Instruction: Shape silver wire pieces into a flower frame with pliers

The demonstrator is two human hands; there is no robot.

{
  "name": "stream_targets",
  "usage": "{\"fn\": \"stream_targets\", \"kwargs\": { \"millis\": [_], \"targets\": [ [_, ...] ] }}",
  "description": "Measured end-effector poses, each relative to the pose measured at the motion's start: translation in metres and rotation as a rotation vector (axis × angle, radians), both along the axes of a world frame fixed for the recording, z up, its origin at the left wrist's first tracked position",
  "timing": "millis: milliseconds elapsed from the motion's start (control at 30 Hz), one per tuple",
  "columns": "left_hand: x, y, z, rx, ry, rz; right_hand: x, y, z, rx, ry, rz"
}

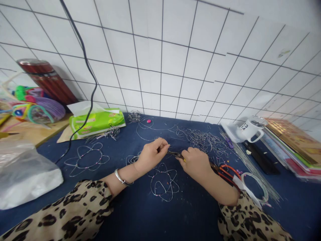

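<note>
My left hand is closed in a pinch on a thin wire, of which only a little shows near the fingertips. Wrapped round the handles of small pliers is my right hand; the plier tips point left, close to my left fingertips. Below the hands, on the dark blue cloth, lies a flower-shaped wire piece with small pink beads. A second looped wire flower lies further left. Part of a wire coil shows behind my left wrist.
Tangled wire spreads behind my right hand. Red-handled scissors, a wire ring and straight wires lie to the right, near a white mug. A green tissue pack, plastic bag and black cable are left.
</note>
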State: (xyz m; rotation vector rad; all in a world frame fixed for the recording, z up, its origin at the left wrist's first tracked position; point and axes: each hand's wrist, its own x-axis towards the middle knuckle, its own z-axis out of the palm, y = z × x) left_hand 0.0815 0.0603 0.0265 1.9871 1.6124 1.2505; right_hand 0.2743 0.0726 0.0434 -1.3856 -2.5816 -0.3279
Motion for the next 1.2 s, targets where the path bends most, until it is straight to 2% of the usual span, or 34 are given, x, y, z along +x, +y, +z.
{"fn": "stream_targets", "kwargs": {
  "millis": [300,533,900,1200],
  "targets": [
    [0.001,0.003,-0.002,-0.122,-0.107,-0.075,0.003,0.002,-0.001,0.017,-0.011,-0.013],
    [0.004,0.001,0.000,-0.175,-0.194,-0.039,0.003,0.004,-0.003,0.049,0.019,0.000],
    [0.006,0.003,0.000,-0.291,-0.480,-0.046,0.003,0.006,-0.009,0.112,0.057,0.027],
    [0.004,0.004,0.001,-0.249,-0.440,-0.027,0.004,0.007,-0.013,0.196,0.061,0.056]
  ]
}}
